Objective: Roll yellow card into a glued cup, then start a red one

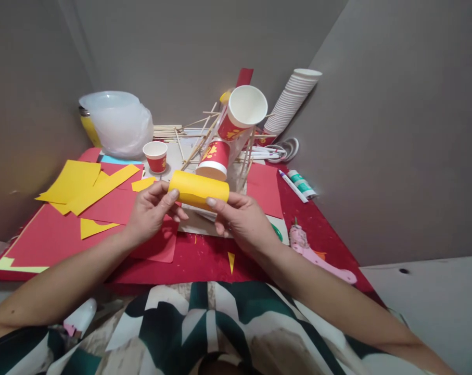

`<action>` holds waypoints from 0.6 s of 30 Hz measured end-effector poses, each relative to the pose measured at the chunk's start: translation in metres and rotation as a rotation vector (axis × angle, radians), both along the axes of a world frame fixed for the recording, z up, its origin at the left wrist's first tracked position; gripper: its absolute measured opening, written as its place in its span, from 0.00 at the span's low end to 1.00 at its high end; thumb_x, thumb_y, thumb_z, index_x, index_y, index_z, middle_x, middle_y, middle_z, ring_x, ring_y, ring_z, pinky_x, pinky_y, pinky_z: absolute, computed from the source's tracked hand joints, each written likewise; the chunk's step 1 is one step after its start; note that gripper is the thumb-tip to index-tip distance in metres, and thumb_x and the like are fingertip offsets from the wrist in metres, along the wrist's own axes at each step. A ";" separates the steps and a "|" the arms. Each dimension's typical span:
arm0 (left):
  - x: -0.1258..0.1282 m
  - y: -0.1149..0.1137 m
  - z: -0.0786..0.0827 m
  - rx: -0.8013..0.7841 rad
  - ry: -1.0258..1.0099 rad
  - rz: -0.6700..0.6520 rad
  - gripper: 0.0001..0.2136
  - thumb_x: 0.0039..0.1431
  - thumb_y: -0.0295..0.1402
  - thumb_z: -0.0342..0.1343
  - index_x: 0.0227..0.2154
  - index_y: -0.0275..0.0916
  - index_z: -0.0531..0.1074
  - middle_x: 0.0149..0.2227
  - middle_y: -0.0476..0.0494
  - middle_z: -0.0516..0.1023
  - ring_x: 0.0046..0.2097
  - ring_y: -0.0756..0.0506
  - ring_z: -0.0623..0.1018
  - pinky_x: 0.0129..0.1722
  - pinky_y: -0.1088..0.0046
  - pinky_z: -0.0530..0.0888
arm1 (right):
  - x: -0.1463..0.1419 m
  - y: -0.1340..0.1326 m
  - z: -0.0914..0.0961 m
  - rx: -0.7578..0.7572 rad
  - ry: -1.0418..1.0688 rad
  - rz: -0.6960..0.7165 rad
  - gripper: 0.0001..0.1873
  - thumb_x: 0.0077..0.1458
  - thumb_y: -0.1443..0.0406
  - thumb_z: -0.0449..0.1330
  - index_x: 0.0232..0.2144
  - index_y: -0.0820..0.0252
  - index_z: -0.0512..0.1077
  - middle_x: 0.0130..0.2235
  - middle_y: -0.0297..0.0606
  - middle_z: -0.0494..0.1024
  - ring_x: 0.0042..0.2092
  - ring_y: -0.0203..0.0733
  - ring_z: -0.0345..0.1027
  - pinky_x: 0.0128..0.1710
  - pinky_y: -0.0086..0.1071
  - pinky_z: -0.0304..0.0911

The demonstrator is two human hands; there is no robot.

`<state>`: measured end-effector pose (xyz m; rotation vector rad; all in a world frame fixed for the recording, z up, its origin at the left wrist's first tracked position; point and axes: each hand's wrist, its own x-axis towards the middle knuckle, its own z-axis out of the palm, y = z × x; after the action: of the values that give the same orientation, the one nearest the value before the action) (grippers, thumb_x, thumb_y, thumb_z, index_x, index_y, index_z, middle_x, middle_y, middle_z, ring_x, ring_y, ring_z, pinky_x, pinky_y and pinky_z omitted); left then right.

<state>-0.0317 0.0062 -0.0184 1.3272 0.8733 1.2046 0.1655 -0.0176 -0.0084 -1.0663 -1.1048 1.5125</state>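
Between my two hands is a yellow paper tube [199, 186], held level above the table. My left hand [153, 208] grips its left end, thumb in front and fingers behind. At the other end, my right hand [241, 216] closes on the tube with the thumb pressed on its front. Just beyond stands a structure of wooden sticks with red-and-white paper cups; one cup [247, 107] opens toward me and another [213, 159] sits lower. A small paper cup [156, 156] stands upright to the left.
Yellow paper pieces [77, 179] lie over red sheets [103, 245] at left. A translucent bowl [116, 125] stands behind them. On the right are a leaning stack of cups [292, 101], a marker [293, 186], a green-and-white roll [301, 184] and a pink glue gun [317, 255].
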 end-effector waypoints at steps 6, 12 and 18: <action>0.002 -0.006 0.003 -0.091 0.038 -0.030 0.16 0.54 0.45 0.64 0.33 0.37 0.69 0.21 0.49 0.79 0.20 0.49 0.78 0.18 0.80 0.74 | 0.001 0.003 -0.008 -0.042 -0.035 -0.008 0.19 0.48 0.52 0.69 0.27 0.63 0.77 0.10 0.26 0.66 0.12 0.24 0.53 0.13 0.18 0.48; -0.001 0.000 0.003 -0.202 0.047 -0.083 0.16 0.55 0.45 0.64 0.35 0.37 0.70 0.20 0.50 0.78 0.20 0.49 0.78 0.16 0.80 0.73 | 0.001 0.009 -0.015 -0.095 0.001 0.001 0.19 0.46 0.52 0.70 0.27 0.64 0.77 0.12 0.27 0.67 0.11 0.24 0.53 0.12 0.18 0.45; -0.006 0.008 0.006 -0.272 0.077 -0.184 0.23 0.45 0.35 0.72 0.44 0.36 0.74 0.28 0.50 0.80 0.24 0.49 0.80 0.21 0.78 0.77 | 0.002 0.012 -0.017 -0.148 0.038 -0.014 0.20 0.44 0.52 0.71 0.28 0.64 0.77 0.12 0.26 0.67 0.11 0.25 0.52 0.11 0.19 0.45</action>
<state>-0.0374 0.0143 -0.0126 1.2090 0.9126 0.8639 0.1680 -0.0053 -0.0256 -1.1382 -0.9694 1.6170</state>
